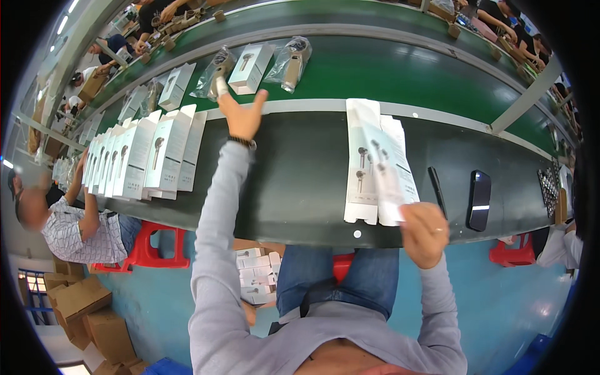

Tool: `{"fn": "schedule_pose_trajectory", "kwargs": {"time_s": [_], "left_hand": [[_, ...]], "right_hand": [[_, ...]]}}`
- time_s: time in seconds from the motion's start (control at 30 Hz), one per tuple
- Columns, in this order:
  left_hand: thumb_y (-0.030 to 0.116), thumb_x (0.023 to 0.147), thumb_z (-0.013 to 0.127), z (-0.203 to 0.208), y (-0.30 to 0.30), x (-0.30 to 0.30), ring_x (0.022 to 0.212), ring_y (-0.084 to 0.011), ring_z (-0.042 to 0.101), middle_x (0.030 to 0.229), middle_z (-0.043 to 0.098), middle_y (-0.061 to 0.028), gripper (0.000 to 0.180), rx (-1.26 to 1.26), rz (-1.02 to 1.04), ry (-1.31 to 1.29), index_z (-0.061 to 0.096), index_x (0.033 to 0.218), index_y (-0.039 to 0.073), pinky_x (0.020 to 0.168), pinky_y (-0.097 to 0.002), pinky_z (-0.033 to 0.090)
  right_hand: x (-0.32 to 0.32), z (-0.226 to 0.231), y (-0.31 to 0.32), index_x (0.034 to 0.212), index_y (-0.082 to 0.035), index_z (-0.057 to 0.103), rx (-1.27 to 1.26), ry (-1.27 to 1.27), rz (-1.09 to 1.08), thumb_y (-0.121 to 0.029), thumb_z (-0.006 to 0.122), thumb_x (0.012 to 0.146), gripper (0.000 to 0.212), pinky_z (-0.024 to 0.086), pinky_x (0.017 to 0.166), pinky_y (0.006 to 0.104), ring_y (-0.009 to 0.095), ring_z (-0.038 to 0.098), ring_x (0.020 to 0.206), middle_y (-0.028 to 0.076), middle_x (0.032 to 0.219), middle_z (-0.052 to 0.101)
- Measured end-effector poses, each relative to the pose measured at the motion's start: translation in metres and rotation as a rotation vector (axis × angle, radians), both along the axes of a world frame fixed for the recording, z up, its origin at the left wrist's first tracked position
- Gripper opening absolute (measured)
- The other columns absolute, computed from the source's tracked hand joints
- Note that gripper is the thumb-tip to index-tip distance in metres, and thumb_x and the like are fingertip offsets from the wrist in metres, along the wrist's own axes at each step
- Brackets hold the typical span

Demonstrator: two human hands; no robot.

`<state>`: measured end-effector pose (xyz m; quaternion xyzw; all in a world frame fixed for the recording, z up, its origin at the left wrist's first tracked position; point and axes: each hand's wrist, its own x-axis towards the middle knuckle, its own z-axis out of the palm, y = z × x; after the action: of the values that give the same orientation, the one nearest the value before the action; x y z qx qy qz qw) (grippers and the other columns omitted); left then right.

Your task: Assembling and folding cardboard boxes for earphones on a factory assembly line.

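Observation:
My left hand (242, 117) stretches forward to the green belt, thumb spread wide, its white-covered fingertip at a bagged device (220, 62) with a round head and a handle, much like a handheld fan. Whether the fingers press on it is hard to tell. My right hand (425, 234) pinches the lower edge of a flattened white carton (389, 175), which is blurred by motion. Beneath and beside that carton lie more flattened cartons (361, 209), printed with pictures of the device. On the belt, a closed white box (251, 67) and another bagged device (294, 65) sit right of my left hand.
Standing white cartons (164, 153) with raised flaps line the left of the dark table. A black pen (437, 190) and a phone (479, 200) lie at right. An open box of white packages (257, 275) is below the table edge. A co-worker (87, 228) sits at left.

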<state>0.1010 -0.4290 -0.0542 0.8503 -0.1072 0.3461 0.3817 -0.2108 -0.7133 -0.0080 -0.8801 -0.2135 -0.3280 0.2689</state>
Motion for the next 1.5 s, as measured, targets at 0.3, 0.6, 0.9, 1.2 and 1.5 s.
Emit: {"fn": "schedule_pose_trajectory", "kwargs": {"time_s": [0.3, 0.6, 0.9, 1.2, 1.5], "left_hand": [[0.051, 0.046, 0.081, 0.109, -0.022, -0.240, 0.128, -0.0436, 0.024, 0.138, 0.024, -0.0234, 0.103, 0.631, -0.731, -0.255, 0.026, 0.132, 0.040, 0.096, -0.0675, 0.007], [0.020, 0.061, 0.075, 0.112, 0.012, -0.284, 0.072, -0.0275, 0.063, 0.090, 0.063, -0.0123, 0.045, 0.628, -0.788, -0.228, 0.058, 0.100, 0.006, 0.063, -0.0332, 0.051], [0.011, 0.066, 0.066, 0.088, -0.011, -0.347, 0.097, -0.0316, 0.055, 0.117, 0.053, -0.0164, 0.046, 0.234, -0.643, -0.108, 0.055, 0.110, 0.002, 0.075, -0.0387, 0.045], [0.036, 0.068, 0.072, 0.060, 0.003, -0.378, 0.132, -0.0437, 0.015, 0.141, 0.028, -0.0198, 0.097, -0.004, -0.877, -0.163, 0.013, 0.142, 0.020, 0.101, -0.0604, 0.003], [0.039, 0.082, 0.057, 0.064, 0.034, -0.384, 0.123, -0.0400, 0.034, 0.123, 0.046, -0.0200, 0.055, -0.100, -0.907, 0.102, 0.046, 0.121, 0.001, 0.100, -0.0534, 0.019]], "right_hand": [[-0.031, 0.007, 0.059, 0.084, 0.005, 0.059, 1.333, 0.378, 0.201, -0.004, 0.056, 0.085, 0.010, 0.043, 0.059, 0.0217, 0.008, 0.053, 0.069, 0.007, 0.079, 0.061], [-0.042, 0.015, 0.060, 0.087, 0.004, 0.062, 0.556, 0.271, 0.213, 0.000, 0.061, 0.079, 0.010, 0.048, 0.061, 0.0270, 0.016, 0.061, 0.070, 0.012, 0.079, 0.064], [-0.100, -0.012, 0.125, 0.135, 0.002, 0.023, 0.852, 0.349, 0.341, -0.048, 0.069, 0.072, 0.093, 0.031, 0.099, 0.0396, 0.028, 0.038, 0.121, 0.016, 0.132, 0.035], [-0.103, -0.017, 0.126, 0.138, 0.002, 0.017, 0.855, 0.457, 0.415, -0.046, 0.073, 0.069, 0.101, 0.029, 0.101, 0.0372, 0.024, 0.034, 0.124, 0.014, 0.140, 0.024], [-0.106, -0.004, 0.156, 0.131, 0.001, 0.036, 0.753, 0.378, 0.335, -0.059, 0.063, 0.071, 0.089, 0.039, 0.088, 0.0330, 0.024, 0.050, 0.105, 0.013, 0.114, 0.049]]}}
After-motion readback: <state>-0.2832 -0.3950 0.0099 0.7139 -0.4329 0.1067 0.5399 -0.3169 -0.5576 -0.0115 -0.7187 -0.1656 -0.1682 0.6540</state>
